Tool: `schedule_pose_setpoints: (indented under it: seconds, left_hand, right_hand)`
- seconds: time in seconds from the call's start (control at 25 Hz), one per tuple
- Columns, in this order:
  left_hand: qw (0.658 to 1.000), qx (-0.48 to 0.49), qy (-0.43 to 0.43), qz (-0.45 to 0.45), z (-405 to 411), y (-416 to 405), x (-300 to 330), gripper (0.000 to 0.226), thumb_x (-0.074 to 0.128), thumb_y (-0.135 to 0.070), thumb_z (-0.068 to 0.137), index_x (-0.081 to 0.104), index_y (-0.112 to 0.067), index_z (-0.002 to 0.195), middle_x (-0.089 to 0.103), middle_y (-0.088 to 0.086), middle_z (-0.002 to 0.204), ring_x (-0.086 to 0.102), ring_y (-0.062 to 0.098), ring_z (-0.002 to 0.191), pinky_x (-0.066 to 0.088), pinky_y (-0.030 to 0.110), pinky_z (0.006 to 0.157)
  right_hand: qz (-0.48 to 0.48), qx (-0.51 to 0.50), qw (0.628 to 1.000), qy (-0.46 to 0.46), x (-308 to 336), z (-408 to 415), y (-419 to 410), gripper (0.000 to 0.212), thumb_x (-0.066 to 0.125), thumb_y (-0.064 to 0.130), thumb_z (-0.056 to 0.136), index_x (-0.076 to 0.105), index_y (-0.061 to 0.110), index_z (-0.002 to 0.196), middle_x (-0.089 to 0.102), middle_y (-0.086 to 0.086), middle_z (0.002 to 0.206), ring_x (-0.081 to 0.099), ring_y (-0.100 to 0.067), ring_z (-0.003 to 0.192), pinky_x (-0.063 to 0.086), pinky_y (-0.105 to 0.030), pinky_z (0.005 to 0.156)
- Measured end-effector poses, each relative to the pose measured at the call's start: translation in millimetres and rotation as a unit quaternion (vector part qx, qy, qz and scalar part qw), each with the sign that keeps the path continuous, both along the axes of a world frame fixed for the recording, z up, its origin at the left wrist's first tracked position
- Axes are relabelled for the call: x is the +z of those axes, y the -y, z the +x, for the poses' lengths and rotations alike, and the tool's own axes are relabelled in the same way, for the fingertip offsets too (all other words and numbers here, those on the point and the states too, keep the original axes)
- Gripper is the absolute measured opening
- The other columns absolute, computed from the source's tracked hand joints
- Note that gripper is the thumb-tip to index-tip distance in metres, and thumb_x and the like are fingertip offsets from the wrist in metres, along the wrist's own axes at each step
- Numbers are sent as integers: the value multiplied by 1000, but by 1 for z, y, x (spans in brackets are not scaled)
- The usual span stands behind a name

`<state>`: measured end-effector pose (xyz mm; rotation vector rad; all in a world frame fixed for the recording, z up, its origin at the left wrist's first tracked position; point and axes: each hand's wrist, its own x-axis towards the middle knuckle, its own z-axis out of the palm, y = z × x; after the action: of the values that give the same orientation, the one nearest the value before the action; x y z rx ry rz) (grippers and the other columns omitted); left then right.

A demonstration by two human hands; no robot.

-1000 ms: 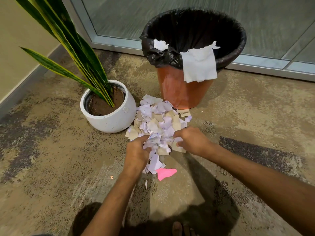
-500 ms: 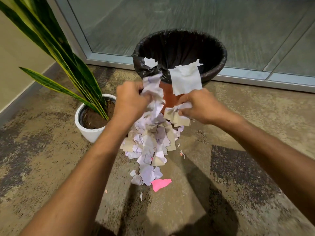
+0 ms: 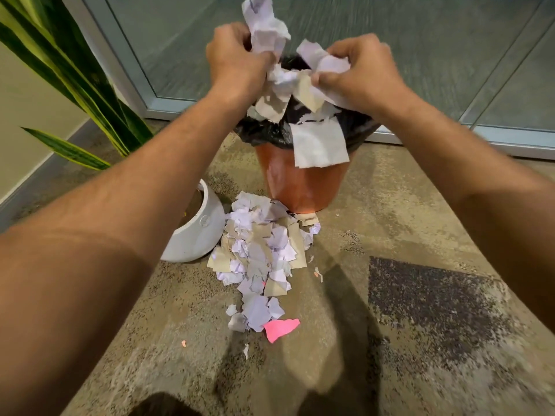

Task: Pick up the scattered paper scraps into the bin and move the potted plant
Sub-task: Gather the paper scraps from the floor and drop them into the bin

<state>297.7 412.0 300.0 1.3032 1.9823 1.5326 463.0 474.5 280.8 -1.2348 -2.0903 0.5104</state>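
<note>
My left hand (image 3: 234, 60) and my right hand (image 3: 359, 70) each grip part of a bunch of white and tan paper scraps (image 3: 285, 76), held above the open mouth of the orange bin (image 3: 300, 184) with its black liner. A white sheet (image 3: 319, 144) hangs over the bin's front rim. A pile of scraps (image 3: 259, 259) lies on the floor in front of the bin, with a pink scrap (image 3: 280, 328) at its near end. The potted plant stands left of the pile in a white pot (image 3: 198, 232), partly hidden by my left forearm.
Long striped green leaves (image 3: 75, 85) of the plant rise at the upper left. A glass wall with a metal frame (image 3: 168, 103) runs behind the bin. A beige wall and skirting lie at far left. A few tiny scraps (image 3: 317, 273) lie right of the pile.
Both hands have risen from in front of the bin to above its mouth, carrying the bunch of scraps. The trail of scraps that hung below the hands has fallen back onto the floor pile.
</note>
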Motion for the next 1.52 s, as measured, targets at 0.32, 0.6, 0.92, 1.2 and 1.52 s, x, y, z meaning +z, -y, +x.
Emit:
schedule_pose_setpoints:
  seconds: [0.32,0.6,0.92,1.2,1.52]
  left_hand:
    - [969,-28,-202,-142,-30,-1,-31,51,74,-41,78,61,-17,121,63,1,110,59,16,103,49,29,90]
    - [930,-46,-286,-227,-32,-1,-36,7,74,-16,78,73,-19,84,67,6,84,64,21,85,47,26,71]
    - [956,-48,-289,-15,-10,-15,-12,42,73,-34,80,63,-23,119,63,-6,119,55,7,101,41,14,82]
    - [944,5,-309,116,-20,85,-140,28,60,-21,91,63,-4,114,59,12,120,50,25,114,41,35,98]
    - [928,-131,-216,-273,-45,188,-245,49,68,-42,83,59,-9,118,57,10,122,51,30,114,40,39,96]
  right_hand:
    - [-108,76,974,186,-25,9,-1,74,68,64,75,54,21,133,60,-2,122,57,-21,108,45,-30,79]
    - [-89,79,989,90,-12,10,4,22,77,31,78,74,23,99,66,3,88,61,-10,80,42,-18,54]
    - [22,-77,994,79,-8,-11,-23,51,63,51,85,61,18,124,63,-3,123,57,-22,116,48,-36,95]
    - [187,144,967,99,-57,-37,66,33,52,37,89,65,16,112,64,-4,109,60,-26,104,48,-41,86]
    - [-55,417,746,517,-95,-99,103,58,62,49,87,47,25,138,55,-3,135,51,-26,121,43,-36,91]
